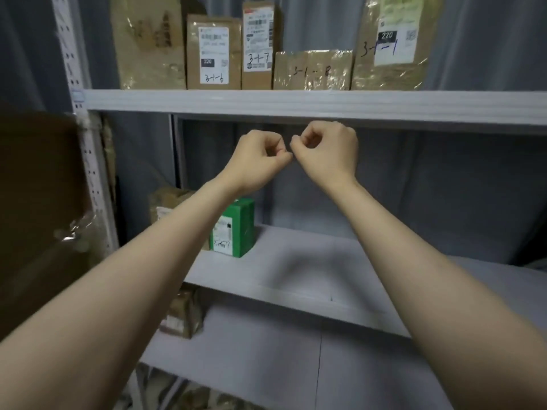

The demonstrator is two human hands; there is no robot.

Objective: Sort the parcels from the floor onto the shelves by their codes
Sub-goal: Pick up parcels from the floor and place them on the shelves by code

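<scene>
A parcel storeroom is indicated: grey metal shelving [296, 100] with a perforated upright [69, 54] is stocked with taped cardboard parcels [213, 51] bearing shipping labels [213, 56] and handwritten codes [259, 58].

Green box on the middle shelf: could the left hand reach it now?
Probably yes. The left hand is curled and holds nothing; the green box stands near the shelf's front edge, below that forearm, nothing before it.

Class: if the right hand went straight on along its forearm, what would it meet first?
Likely the upper shelf, just above the right hand; depth is unclear, so it might pass beneath.
</scene>
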